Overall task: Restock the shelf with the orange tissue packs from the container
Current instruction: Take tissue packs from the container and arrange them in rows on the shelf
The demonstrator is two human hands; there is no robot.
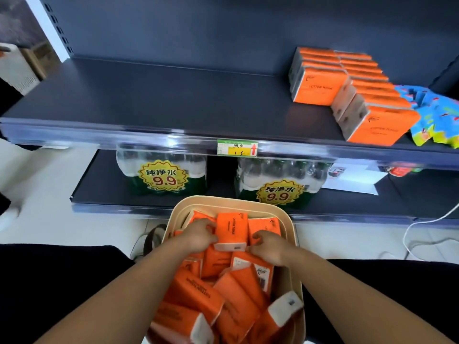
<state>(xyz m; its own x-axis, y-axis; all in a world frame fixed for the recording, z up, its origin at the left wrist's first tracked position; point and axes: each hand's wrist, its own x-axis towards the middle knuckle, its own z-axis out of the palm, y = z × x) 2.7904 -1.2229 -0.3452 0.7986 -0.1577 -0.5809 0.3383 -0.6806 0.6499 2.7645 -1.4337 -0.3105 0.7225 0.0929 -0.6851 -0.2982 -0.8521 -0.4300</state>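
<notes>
Picking a tissue pack (pixel 232 229) from the container (pixel 285 214)
The left hand (pixel 198 234) and right hand (pixel 270 247) had fingers curled around its edges; a square lift suited, then standing it beside the stocked packs (pixel 323 78) on the shelf (pixel 173 95).

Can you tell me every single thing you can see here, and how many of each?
Upper shelf: one, dark grey, across the top.
Shelf tissue packs: two rows, orange, right end of the upper shelf.
Packets: a pile, blue and yellow, far right of that shelf.
Price tag: one, green and yellow, upper shelf's front edge.
Water bottle packs: two, clear with yellow stickers, lower shelf.
White card: one, lower shelf, right.
Container: one, beige, below the shelves.
Container tissue packs: too jumbled to count, orange, inside the container.
Cable: one, white, floor at right.
Left hand: grips an upright pack.
Right hand: fingers curled among the packs.
</notes>
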